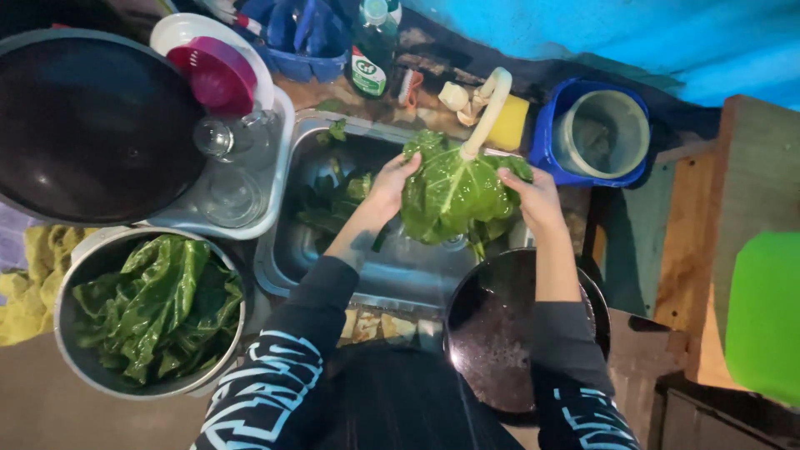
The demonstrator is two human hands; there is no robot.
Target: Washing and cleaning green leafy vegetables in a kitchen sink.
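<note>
I hold a large green leaf (454,193) spread over the metal sink (392,271), under the white tap (487,108). My left hand (390,185) grips its left edge and my right hand (533,197) grips its right edge. More green leaves (329,204) lie in the sink's left part. At the left, a metal pot (71,333) holds several wet green leaves (154,304).
A dark empty pan (492,329) sits under my right forearm. A big black wok (83,125), a red-and-white lid (212,71) and glasses (221,137) rest on the drainer. A dish soap bottle (371,50), yellow sponge (510,123) and blue tub (596,133) stand behind the sink.
</note>
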